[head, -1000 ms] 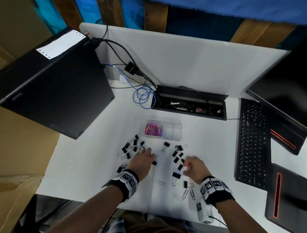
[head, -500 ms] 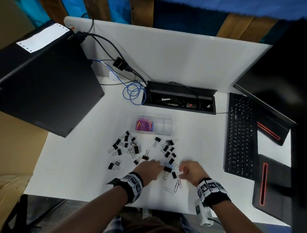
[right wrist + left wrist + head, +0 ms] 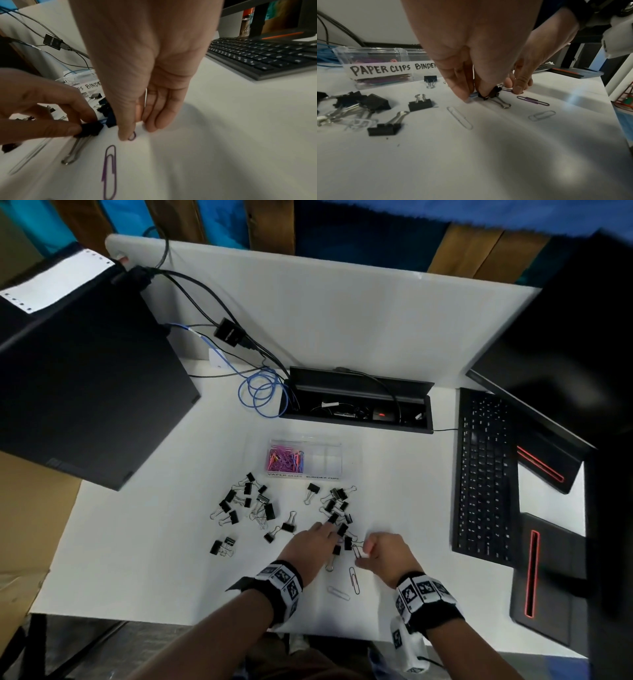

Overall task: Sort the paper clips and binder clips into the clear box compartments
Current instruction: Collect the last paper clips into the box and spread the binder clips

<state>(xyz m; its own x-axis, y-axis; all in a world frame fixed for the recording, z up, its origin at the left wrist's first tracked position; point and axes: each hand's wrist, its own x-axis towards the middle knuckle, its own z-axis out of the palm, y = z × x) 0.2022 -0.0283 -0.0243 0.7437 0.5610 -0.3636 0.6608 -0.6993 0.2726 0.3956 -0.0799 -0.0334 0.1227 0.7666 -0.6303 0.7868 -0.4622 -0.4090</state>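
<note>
The clear box (image 3: 334, 455) holds coloured paper clips (image 3: 284, 460) in its left compartment; its label reads PAPER CLIPS and BINDER (image 3: 380, 68). Black binder clips lie in two heaps (image 3: 248, 505) (image 3: 337, 503) in front of it. My left hand (image 3: 330, 535) pinches a small black binder clip (image 3: 91, 130) between thumb and finger, low on the table. Beside it my right hand (image 3: 363, 551) pinches the end of a purple paper clip (image 3: 132, 136) against the table. Another purple paper clip (image 3: 354, 580) and a pale one (image 3: 338, 593) lie loose nearer me.
A black keyboard (image 3: 483, 474) lies to the right, with a dark monitor (image 3: 565, 337) behind it. A large black case (image 3: 85, 392) stands at the left. An open cable tray (image 3: 356, 405) and blue cable coil (image 3: 260, 392) sit behind the box.
My left hand has moved right from the left heap to the right heap and closed on a binder clip. My right hand stayed near the loose paper clips. The head view shifted.
</note>
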